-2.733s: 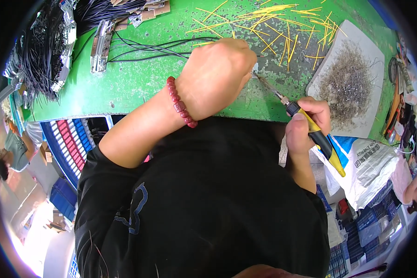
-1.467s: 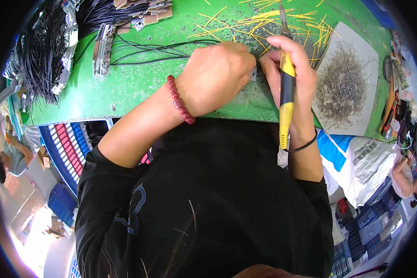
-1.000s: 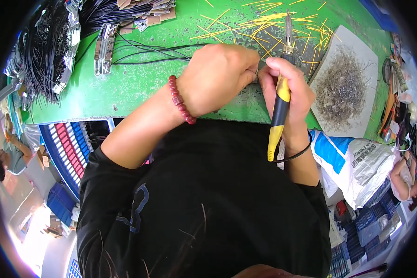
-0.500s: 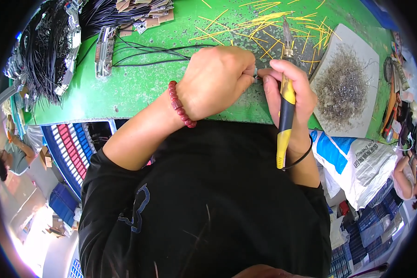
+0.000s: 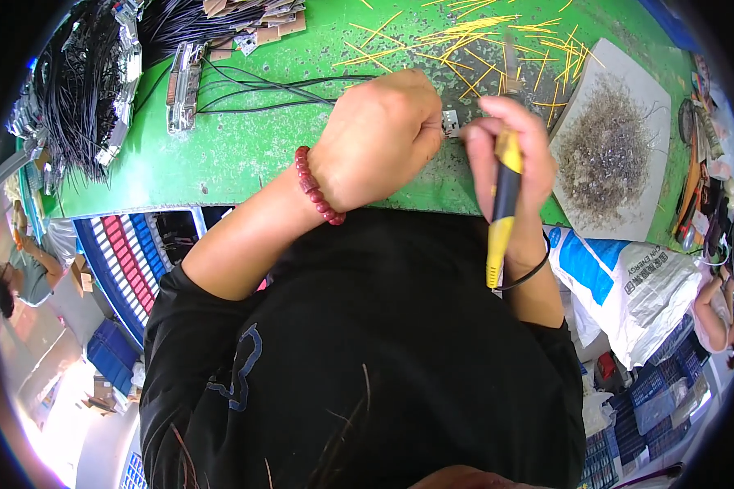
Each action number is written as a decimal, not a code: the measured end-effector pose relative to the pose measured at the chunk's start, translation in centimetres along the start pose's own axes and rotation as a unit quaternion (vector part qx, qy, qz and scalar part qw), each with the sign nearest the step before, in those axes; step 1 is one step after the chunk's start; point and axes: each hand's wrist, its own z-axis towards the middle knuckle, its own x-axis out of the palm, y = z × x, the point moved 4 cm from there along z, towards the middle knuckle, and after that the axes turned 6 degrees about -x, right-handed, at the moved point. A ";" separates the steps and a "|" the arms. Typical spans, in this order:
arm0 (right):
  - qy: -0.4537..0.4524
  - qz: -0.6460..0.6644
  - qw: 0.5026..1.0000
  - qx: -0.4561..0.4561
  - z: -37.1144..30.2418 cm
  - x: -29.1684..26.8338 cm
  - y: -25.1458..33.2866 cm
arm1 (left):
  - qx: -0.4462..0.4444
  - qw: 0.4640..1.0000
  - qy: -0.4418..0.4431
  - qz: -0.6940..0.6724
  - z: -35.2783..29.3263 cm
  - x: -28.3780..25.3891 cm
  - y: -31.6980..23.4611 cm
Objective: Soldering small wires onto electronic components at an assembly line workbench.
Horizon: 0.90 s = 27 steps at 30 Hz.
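Note:
My left hand [image 5: 383, 134] is closed, knuckles up, over the ends of thin black cables [image 5: 273, 85] that run to a silvery metal part [image 5: 185, 88] lying on the bench to its left. A small whitish metal piece [image 5: 451, 124] sticks out past its fingertips; how those fingers grip it is hidden. In my right hand [image 5: 518, 151] is a yellow and black soldering iron [image 5: 505, 191], its handle pointing back toward me. The iron's tip end, blurred, points away over the bench. My right fingertips are just right of the small piece, slightly apart from it.
On the green bench [image 5: 245, 163], yellow thin sticks [image 5: 473, 28] lie scattered at the back. A grey board [image 5: 575, 191] with a heap of dark scraps [image 5: 607, 151] is at right. Bundles of black cables [image 5: 77, 98] fill the far left. A white sack [image 5: 628, 285] stands below right.
My right hand has shifted slightly right, away from the left fingertips, uncovering the small piece. The soldering iron has moved with it. My left hand has moved a little left.

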 end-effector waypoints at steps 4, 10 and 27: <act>-0.040 0.149 0.982 0.112 -1.0 -3.0 -0.2 | -0.003 0.999 -0.013 0.045 0.1 0.4 -0.4; -0.089 0.066 0.982 0.153 -4.8 -9.9 -0.7 | -0.006 0.996 -0.014 0.091 0.8 0.9 -1.3; -0.372 -0.005 0.920 0.126 -9.1 -23.2 -4.9 | 0.044 0.996 -0.019 0.072 -0.1 0.8 -1.9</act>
